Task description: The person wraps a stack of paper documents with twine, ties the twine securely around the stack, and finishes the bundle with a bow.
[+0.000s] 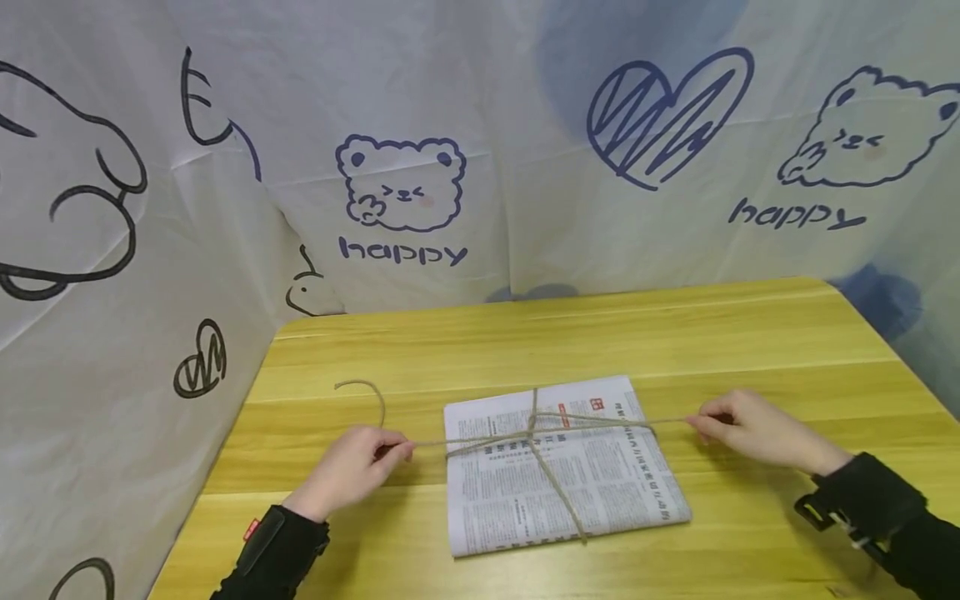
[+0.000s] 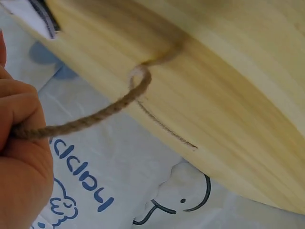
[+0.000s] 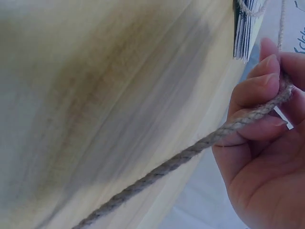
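Observation:
A folded stack of newspaper (image 1: 510, 500) lies flat on the table, with brown twine (image 1: 553, 479) crossed over its top and meeting near the middle. My left hand (image 1: 352, 468) pinches one end of the twine left of the stack; the loose tail (image 2: 95, 117) trails past the fist in the left wrist view. On the other side, my right hand (image 1: 753, 429) pinches the opposite end between thumb and fingers. Its tail (image 3: 167, 167) runs down over the palm in the right wrist view. Between both hands the twine stretches straight across the paper.
The yellow wood-grain table (image 1: 360, 342) carries the stack. A white cloth (image 1: 517, 150) printed with bears and hearts hangs behind it and along the left side. Black bands (image 1: 862, 504) wrap both wrists.

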{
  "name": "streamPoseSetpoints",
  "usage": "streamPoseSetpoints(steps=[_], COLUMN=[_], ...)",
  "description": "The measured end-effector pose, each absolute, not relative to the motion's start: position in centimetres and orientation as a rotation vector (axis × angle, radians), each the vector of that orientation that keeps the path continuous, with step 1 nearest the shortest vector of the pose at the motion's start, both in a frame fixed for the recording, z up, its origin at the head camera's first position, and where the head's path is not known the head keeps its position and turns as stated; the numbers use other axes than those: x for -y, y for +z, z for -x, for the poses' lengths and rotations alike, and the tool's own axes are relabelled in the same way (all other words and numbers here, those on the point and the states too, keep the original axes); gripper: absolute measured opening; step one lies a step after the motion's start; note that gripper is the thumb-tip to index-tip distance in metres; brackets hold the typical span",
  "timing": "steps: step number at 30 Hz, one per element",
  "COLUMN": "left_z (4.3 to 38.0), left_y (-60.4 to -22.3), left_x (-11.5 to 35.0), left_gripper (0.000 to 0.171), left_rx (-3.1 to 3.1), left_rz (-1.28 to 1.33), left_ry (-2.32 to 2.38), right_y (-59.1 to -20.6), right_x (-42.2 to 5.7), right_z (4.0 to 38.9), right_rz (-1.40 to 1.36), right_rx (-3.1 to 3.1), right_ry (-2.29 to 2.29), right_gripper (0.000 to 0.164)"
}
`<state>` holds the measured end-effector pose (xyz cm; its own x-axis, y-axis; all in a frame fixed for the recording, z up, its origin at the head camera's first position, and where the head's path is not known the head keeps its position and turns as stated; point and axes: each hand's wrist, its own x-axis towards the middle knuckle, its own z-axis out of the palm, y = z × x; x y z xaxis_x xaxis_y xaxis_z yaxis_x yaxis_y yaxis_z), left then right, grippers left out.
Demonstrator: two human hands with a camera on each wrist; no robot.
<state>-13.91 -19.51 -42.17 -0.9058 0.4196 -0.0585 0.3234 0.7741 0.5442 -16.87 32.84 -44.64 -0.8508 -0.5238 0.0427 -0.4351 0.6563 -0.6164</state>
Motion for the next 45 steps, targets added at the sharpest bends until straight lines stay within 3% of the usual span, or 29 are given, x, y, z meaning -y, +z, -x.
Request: streamPoseSetpoints(steps=[6,11,22,36,45], left_z=[13.7,11.6,6.6,6.3,6.9], left_y=[-42.3,-41.2,-43.0,-43.9,-43.8], left_x=[19.0,17.0,9.9,9.8,9.6], left_gripper=[0.023,0.024,0.032,0.032,0.029], left_rx=[-2.832,-2.726,-2.498,-2.5,-2.506], left_rz=[-0.581,-0.72,-1.055,-0.94,-1.024], left_ry=[0.778,0.897,0.779,0.758,0.785], right_y=[-44.6,-43.7,-41.4,-41.9,-42.7], right_x=[-32.8,-32.0,-28.6,-28.2,-27.9], right_z=[16.8,17.3,21.7,21.7,21.0], right_rz=[0.736,0.622,0.508,0.614,0.751], right_rx=[-2.729,-2.758,-2.866,-2.767,-2.604], right_ry=[-0.971,-1.072,-1.241,-1.123,-1.086], right_gripper=[0.036,0.034,0.034,0.031,0.024])
